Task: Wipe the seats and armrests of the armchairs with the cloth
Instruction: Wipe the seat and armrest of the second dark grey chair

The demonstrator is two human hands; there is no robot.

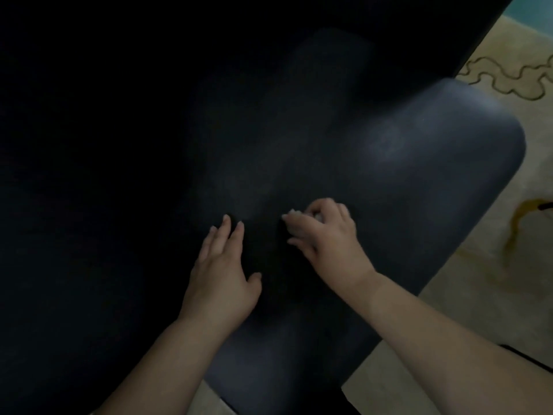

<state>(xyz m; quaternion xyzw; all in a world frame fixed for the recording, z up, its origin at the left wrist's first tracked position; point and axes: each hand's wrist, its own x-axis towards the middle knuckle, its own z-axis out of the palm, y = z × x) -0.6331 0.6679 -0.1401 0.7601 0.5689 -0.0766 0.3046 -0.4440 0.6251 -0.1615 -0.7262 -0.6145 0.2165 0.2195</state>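
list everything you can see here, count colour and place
armchair: one, dark blue-black, fills most of the view; its padded armrest runs under both hands
cloth: one, whitish, only a small bunched bit shows in the right hand's grip
floor: one, beige with a dark wavy pattern, along the right edge and bottom
left hand: one, fingers straight, flat on the armrest
right hand: one, fingers curled round the cloth, on the armrest

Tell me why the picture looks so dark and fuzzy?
Head view: dim light swallows the left side of the dark leather armchair, only its rounded armrest catches a soft sheen; everything looks slightly blurred, including the flat left hand and the right hand curled round something small and pale; the beige patterned floor is brightest.
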